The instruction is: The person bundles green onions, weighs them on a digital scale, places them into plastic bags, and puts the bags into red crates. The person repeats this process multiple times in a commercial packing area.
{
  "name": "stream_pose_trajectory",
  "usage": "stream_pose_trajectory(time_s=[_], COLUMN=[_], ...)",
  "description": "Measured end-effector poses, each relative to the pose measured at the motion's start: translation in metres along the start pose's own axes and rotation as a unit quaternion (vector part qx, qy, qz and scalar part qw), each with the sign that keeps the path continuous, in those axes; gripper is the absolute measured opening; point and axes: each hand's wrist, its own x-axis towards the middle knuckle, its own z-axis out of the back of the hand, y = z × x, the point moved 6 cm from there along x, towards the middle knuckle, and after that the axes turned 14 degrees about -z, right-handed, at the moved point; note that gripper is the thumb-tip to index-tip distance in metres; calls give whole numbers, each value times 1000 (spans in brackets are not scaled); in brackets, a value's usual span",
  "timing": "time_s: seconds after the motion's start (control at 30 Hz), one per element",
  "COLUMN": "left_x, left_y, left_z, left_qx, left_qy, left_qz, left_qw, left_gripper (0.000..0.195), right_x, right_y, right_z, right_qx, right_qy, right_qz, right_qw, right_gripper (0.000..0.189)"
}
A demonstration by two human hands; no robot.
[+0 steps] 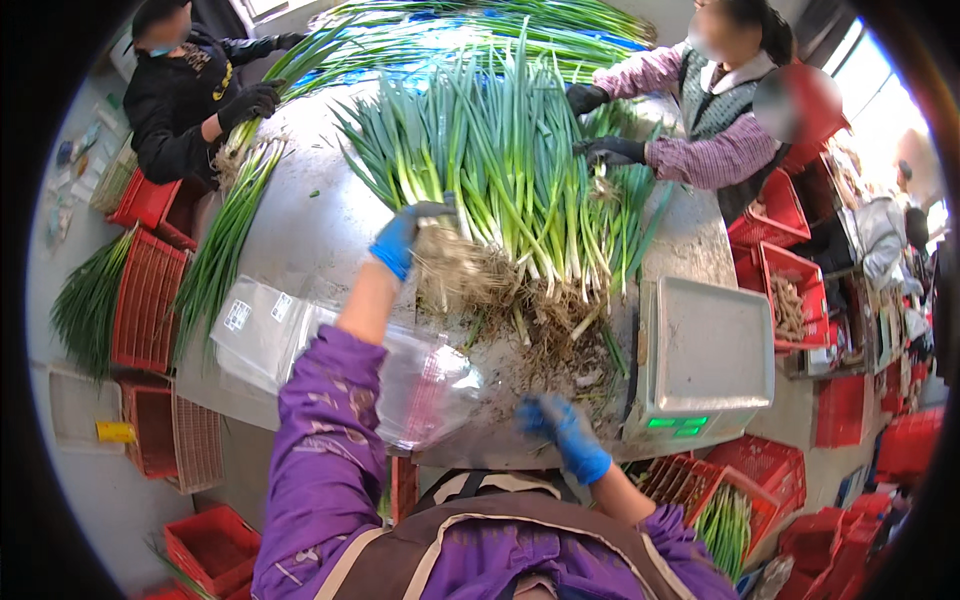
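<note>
A large heap of green onions [525,172] lies on the metal table [315,217], leaves pointing away from me and tangled roots towards me. My left hand [412,232], in a blue and dark glove, grips a bunch of green onions [454,262] just above its soil-brown roots, which look blurred. Below the heap, by the near table edge, my right hand [562,435] is gloved alike and blurred. I see nothing in it, but its finger spread is unclear. Soil and loose root bits [547,367] lie between the hands.
Clear plastic bags [262,322] with printed labels lie at left. A scale [712,345] with a lit green display stands at right. Two gloved people [176,90] [712,112] handle onions across the table. Red crates [214,547] surround it.
</note>
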Motion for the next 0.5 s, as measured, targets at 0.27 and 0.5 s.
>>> stream_pose_trajectory(time_s=[0.27,0.5], left_x=[-137,-181], left_y=[84,77], left_z=[-164,-126], left_qx=[-295,-147], left_qy=[104,162], left_qz=[96,11], left_qw=[945,976], left_gripper=[22,40], right_x=[-48,12], right_y=[107,115], right_z=[-27,-18], right_qx=[72,70], right_qy=[-174,48], right_qz=[477,177], right_qw=[859,981], right_gripper=[61,70])
